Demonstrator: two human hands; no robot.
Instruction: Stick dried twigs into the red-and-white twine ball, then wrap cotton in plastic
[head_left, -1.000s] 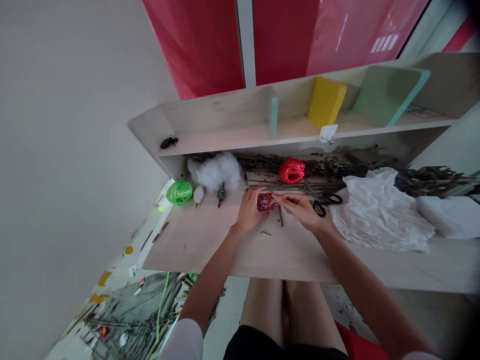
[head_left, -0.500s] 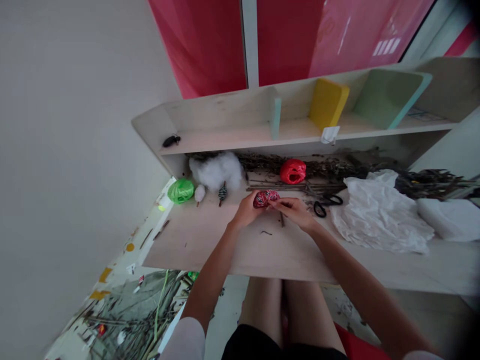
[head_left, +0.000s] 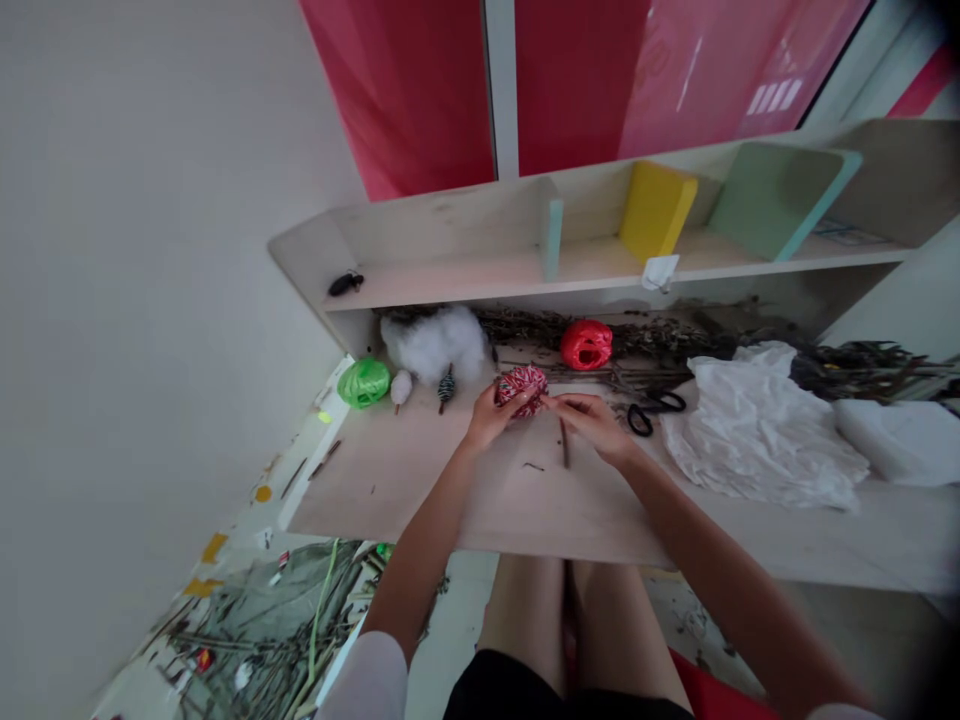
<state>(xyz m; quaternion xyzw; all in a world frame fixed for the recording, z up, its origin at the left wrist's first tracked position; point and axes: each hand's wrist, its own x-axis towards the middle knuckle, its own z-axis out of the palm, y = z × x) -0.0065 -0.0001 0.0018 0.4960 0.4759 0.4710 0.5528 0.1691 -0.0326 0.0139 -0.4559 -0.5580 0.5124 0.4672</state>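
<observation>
Held red-white bundle (head_left: 527,381) in curled left hand (head_left: 489,416); couldn't tell right hand's (head_left: 594,422) grip at bundle edge. Probably needed steady support, light touch.

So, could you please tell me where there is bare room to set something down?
The front-left desktop, between the short twig and left hand; also the upper shelf, between the black object and pale divider. It is crowded at right, around the scissors and crumpled white paper.

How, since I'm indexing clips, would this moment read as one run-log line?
left hand: holding red-white yarn ball; right hand: at ball's right edge; scissors: right of hands; red twine ball: beyond hands
</observation>
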